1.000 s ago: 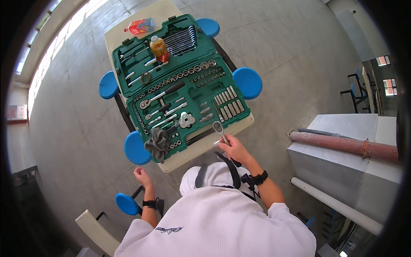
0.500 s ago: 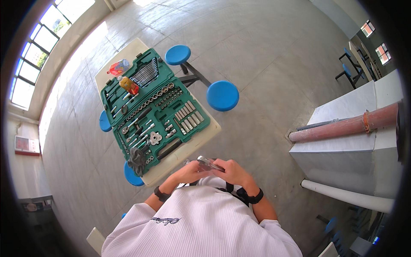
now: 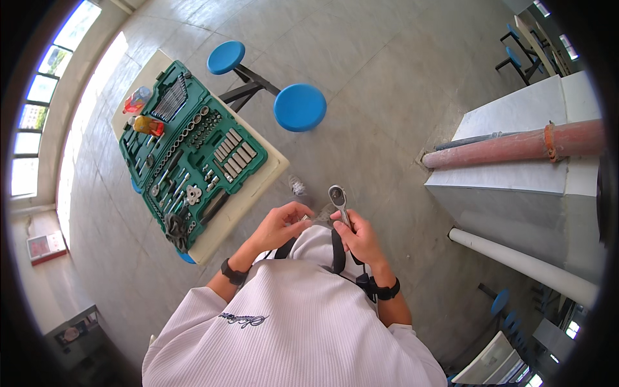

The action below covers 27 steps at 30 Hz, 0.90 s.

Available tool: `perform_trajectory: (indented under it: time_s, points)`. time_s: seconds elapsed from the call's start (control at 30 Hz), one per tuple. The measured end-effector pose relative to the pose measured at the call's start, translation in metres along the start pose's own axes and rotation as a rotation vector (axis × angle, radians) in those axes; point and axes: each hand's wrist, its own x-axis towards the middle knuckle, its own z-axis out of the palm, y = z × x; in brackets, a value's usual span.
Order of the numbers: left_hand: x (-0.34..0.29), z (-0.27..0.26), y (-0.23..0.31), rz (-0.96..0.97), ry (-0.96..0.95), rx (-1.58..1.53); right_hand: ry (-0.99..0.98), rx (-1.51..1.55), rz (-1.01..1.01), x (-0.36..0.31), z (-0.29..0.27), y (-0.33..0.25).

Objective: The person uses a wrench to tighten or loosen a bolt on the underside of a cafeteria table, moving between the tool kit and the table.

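My right hand (image 3: 363, 240) is closed round the handle of a ratchet wrench (image 3: 338, 196), its round silver head pointing up and away from me. To its left, my left hand (image 3: 282, 227) has its fingers curled together, pinching a small shiny metal piece (image 3: 305, 218) that is mostly hidden; it may be a socket. Both hands are in front of my body, apart from each other. Beyond the left hand lies an open green tool case (image 3: 242, 180) holding sockets, wrenches and other tools.
The case rests on a pale table (image 3: 248, 205). A red-and-yellow bottle (image 3: 147, 126), a clear bottle with red (image 3: 136, 100) and a dark grey glove (image 3: 175, 231) are on it. Blue stools (image 3: 300, 108) stand beyond. A red pipe (image 3: 509, 147) runs at right.
My hands have moved apart; the ratchet wrench now stands up in my right hand, away from the left. The table and case have shifted left in view.
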Motion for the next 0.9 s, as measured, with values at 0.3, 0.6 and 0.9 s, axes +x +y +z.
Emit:
perform_trajectory:
  time_s: [0.3, 0.6, 0.9]
  points:
    - [0.076, -0.024, 0.013, 0.136, -0.008, -0.401, 0.148, -0.259, -0.095, 0.033, -0.025, -0.033]
    - [0.156, -0.056, 0.026, 0.17, -0.036, -0.374, 0.233, -0.439, -0.107, 0.103, -0.047, -0.079]
    - [0.187, -0.1, 0.028, 0.121, 0.146, -0.389, -0.099, -0.309, -0.092, 0.199, -0.062, -0.118]
